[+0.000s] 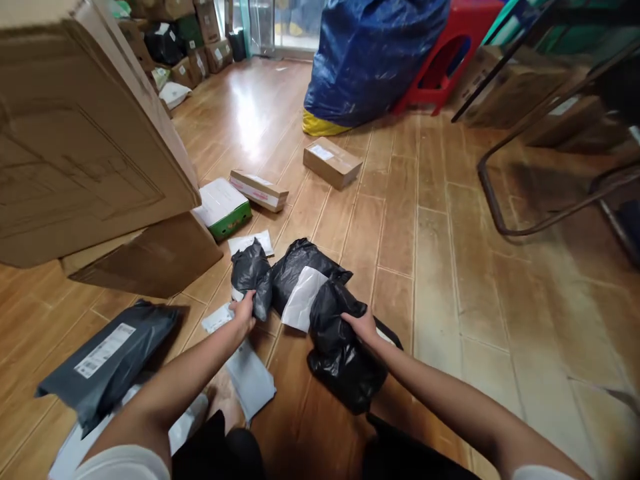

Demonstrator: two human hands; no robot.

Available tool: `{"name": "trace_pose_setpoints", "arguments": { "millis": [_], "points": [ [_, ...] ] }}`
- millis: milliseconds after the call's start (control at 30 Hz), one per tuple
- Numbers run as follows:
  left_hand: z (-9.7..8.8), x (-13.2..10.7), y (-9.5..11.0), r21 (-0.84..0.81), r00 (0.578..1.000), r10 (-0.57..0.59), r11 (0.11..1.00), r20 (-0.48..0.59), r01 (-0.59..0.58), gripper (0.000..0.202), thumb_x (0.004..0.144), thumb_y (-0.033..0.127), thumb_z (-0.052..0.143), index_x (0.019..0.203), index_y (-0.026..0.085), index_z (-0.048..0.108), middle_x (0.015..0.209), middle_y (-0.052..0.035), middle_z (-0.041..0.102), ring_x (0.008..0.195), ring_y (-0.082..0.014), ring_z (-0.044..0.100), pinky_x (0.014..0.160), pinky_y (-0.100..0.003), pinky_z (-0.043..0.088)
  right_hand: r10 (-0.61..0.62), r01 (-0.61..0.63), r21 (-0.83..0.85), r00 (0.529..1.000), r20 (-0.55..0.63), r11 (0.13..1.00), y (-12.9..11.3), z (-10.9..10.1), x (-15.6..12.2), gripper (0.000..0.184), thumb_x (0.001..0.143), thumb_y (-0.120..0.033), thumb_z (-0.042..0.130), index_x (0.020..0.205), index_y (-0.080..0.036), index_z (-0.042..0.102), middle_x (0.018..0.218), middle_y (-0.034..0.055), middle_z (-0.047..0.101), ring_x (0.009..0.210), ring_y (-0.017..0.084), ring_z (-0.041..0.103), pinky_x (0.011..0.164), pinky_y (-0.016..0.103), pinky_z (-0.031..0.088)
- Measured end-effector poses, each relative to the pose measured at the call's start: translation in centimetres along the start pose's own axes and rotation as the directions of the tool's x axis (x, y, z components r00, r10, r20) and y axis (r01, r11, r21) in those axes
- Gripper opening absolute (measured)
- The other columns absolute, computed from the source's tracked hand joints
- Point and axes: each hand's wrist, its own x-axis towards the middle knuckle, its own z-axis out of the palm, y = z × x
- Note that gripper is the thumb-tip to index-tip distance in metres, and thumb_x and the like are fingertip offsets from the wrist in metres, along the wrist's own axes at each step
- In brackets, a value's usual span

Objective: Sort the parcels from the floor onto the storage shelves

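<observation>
Several black plastic parcel bags lie on the wooden floor in front of me. My left hand [243, 312] grips the lower edge of a small black bag [251, 273]. My right hand [361, 326] holds the top of a larger black bag [340, 347] that rests on the floor. Between them lies another black bag [295, 267] with a white label [303, 298] on it. White mailers [250, 377] lie under my left forearm.
A grey mailer with a label [107, 360] lies at the left. A big cardboard box [85, 133] leans at upper left. A green-and-white box [223, 208] and two small cardboard boxes [332, 162] sit farther off. A blue sack [373, 53], red stool [450, 57] and chair frame [545, 167] stand behind.
</observation>
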Motion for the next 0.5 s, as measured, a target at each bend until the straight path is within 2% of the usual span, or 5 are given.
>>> {"name": "trace_pose_setpoints", "arguments": {
  "millis": [100,200,267,333,500],
  "points": [
    [-3.6,-0.3,0.9,0.074,0.979,0.198,0.978,-0.043,-0.194,0.061,0.076,0.014,0.069,0.129,0.018,0.038,0.118,-0.0086,0.056,0.095,-0.0161,0.06,0.086,-0.03,0.049,0.013,-0.008,0.115,0.999,-0.045,0.993,-0.6,-1.6,-1.8,0.058,0.05,-0.043,0.075,0.1,-0.023,0.051,0.089,0.0032,0.066,0.085,0.026,0.064,0.085,0.041,0.053],
    [-10.6,-1.7,-0.7,0.161,0.92,0.373,0.907,0.121,-0.389,0.034,0.068,0.01,0.069,0.097,0.022,0.056,0.099,0.0001,0.058,0.093,-0.0164,0.057,0.091,-0.029,0.046,-0.077,0.095,0.13,0.987,-0.141,0.987,-1.9,-4.9,-3.7,0.06,0.052,-0.046,0.074,0.103,-0.023,0.051,0.088,0.0,0.062,0.084,0.023,0.059,0.086,0.04,0.051],
    [-15.5,-2.3,-3.8,0.272,0.76,0.464,0.74,0.455,-0.615,0.021,0.067,0.016,0.07,0.084,0.022,0.058,0.087,-0.0003,0.059,0.088,-0.0194,0.058,0.089,-0.031,0.046,-0.187,0.208,0.092,0.963,-0.193,0.974,-2.8,-7.2,-3.8,0.061,0.054,-0.046,0.074,0.106,-0.022,0.052,0.091,0.0001,0.059,0.088,0.022,0.057,0.091,0.042,0.048],
    [-19.2,-2.6,-7.6,0.326,0.661,0.419,0.629,0.623,-0.706,0.018,0.067,0.02,0.069,0.082,0.023,0.06,0.086,-0.0028,0.061,0.087,-0.0223,0.059,0.088,-0.034,0.046,-0.297,0.309,0.05,0.94,-0.165,0.95,-3.7,-8.8,-2.8,0.066,0.054,-0.042,0.075,0.111,-0.021,0.053,0.102,0.0032,0.058,0.097,0.023,0.056,0.098,0.044,0.044],
    [-21.6,-2.8,-12.7,0.38,0.737,0.493,0.64,0.463,-0.667,0.045,0.067,0.029,0.076,0.103,0.023,0.049,0.101,-0.0053,0.059,0.093,-0.0225,0.06,0.09,-0.036,0.046,-0.137,0.128,0.049,0.95,0.279,0.991,-5.0,-7.1,-0.1,0.06,0.045,-0.038,0.08,0.099,-0.017,0.062,0.097,0.008,0.065,0.096,0.03,0.06,0.096,0.053,0.045]
  ]
}}
